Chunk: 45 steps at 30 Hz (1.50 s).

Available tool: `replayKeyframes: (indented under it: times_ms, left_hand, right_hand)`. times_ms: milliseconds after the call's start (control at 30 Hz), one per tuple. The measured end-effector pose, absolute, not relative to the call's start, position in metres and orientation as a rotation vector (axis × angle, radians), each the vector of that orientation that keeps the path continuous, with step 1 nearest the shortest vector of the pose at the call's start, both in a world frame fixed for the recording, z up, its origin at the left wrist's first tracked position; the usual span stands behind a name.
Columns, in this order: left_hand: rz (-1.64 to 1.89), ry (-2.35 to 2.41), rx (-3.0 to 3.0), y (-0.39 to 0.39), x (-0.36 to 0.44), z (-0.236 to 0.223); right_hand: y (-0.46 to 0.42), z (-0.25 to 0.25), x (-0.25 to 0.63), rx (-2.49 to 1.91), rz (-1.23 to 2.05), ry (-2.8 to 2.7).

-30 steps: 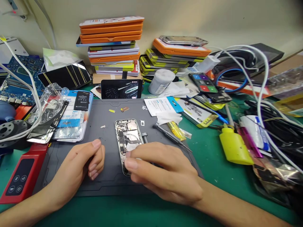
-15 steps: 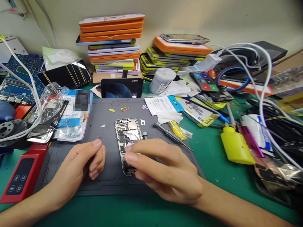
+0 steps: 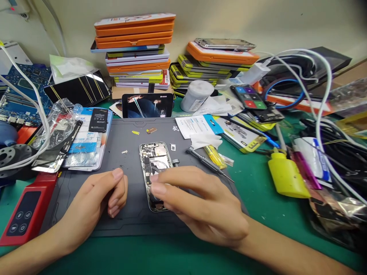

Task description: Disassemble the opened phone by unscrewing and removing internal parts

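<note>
Cluttered green bench w/ grey mat (image 3: pixel 126 214): opened phone (image 3: pixel 155 160) was pressed mid-mat by loosely curled right hand (image 3: pixel 200 206), left hand (image 3: pixel 97 198) rested fisted, empty; tiny loose screws (image 3: pixel 124 152) nearby could be swept away.

Right hand (image 3: pixel 200 208) over opened phone (image 3: pixel 155 168)

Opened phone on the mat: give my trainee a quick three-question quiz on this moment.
1. True or false: the right hand rests its fingers on the opened phone.
2. Which hand lies curled on the grey mat, off the phone?
3. The screwdriver lies: A) right of the phone, B) left of it, C) on the orange cases.

Key: 1 true; 2 the left hand; 3 A.
</note>
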<state>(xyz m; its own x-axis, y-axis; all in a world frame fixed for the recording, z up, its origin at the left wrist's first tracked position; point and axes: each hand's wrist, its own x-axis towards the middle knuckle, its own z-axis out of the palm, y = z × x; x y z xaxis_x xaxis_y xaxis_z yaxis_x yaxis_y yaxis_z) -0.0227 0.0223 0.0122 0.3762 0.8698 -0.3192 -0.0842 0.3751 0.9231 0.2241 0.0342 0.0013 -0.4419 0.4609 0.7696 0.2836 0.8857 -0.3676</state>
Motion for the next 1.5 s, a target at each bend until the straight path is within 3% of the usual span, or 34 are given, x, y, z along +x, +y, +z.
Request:
replayKeyframes:
  times_ms: [1500]
  left_hand:
    - [0.737,1.011,1.008,0.0227,-0.0222,0.0158]
  right_hand:
    - [0.0332,0.0059,0.2236,-0.545,0.343,-2.058]
